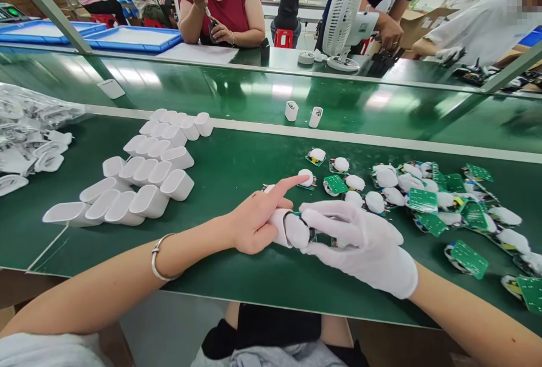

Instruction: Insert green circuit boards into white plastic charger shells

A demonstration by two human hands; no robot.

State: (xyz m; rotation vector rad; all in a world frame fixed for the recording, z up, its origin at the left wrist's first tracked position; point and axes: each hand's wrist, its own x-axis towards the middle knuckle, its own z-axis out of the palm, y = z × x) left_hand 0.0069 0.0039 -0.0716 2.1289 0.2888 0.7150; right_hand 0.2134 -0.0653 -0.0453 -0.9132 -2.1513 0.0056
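1. Green worktop (pixel 228 158) spreads bare between rows of white casings (pixel 148 200) at left and a scatter of circuit boards (pixel 423 200) at right; its front edge runs just below two working hands, and a pale strip (pixel 254 127) crosses beyond them.

2. A bare left hand (pixel 256 223), its wrist ringed by one bangle (pixel 156 257), reaches in from the lower left, index finger extended over a white-topped board (pixel 305 178); whether it touches cannot be told. The other fingers grip a white housing (pixel 280 228), tilted, open end facing right.

3. Gloved in white, the right hand (pixel 364 237) comes from the lower right, palm side partly hidden, fingers closed on a white-padded assembly (pixel 298 231) at the housing's mouth.

4. Two small upright cases (pixel 291 110) stand beyond the strip, near each other; one flat white piece (pixel 110 88) lies far left. Casings number roughly twenty, overlapping; the heaped boards are too tangled to count.

5. One fan (pixel 345 20) and two blue trays (pixel 131 38) occupy the far side, where a person in red (pixel 220 5) sits.
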